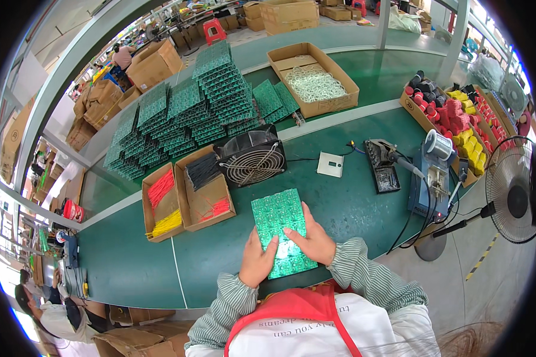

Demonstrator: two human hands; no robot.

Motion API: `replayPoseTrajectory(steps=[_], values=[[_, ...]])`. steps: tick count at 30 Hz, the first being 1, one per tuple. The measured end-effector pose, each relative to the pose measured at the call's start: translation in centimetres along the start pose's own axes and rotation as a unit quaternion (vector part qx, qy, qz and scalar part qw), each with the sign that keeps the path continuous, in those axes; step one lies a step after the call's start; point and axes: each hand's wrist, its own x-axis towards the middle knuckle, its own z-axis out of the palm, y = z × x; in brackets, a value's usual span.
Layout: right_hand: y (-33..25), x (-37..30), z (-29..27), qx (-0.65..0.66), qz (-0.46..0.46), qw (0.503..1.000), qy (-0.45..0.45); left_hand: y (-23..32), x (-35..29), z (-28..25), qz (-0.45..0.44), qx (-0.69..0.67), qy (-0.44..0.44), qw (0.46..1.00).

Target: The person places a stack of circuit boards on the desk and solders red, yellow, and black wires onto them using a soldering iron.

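Observation:
A green circuit board panel (280, 214), divided into many small repeated boards, lies between my two hands near the bench's front edge. My left hand (259, 257) grips its left edge, thumb resting on the face. On the opposite edge my right hand (313, 239) is closed, its thumb pressed on the middle of the panel. The fingers beneath the panel are hidden. Beyond it stands a black fan with a round wire guard (253, 166). To its right lies a small white plate with a dark slot (330, 165).
Stacks of green panels (178, 107) fill the back left. Cardboard trays hold red, yellow and black wires (187, 184). A box of pale rings (315, 83) stands behind. At right are a soldering iron in its stand (393, 154), a solder spool (438, 145) and a standing fan (512, 190).

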Motion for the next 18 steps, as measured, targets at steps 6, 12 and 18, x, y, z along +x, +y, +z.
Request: replayPoseTrajectory(steps=[6, 12, 18], values=[[0.6, -0.2, 0.6, 0.012, -0.001, 1.000, 0.015, -0.6, -0.5, 1.1, 0.021, 0.010, 0.047, 0.999], [0.7, -0.3, 1.9, 0.127, 0.034, 0.991, 0.034, 1.4, -0.9, 1.0, -0.113, -0.250, 0.072, 0.959], [-0.4, -0.1, 1.6, 0.133, 0.076, 0.988, 0.020, -0.1, -1.2, 1.1, -0.127, -0.310, 0.082, 0.939]])
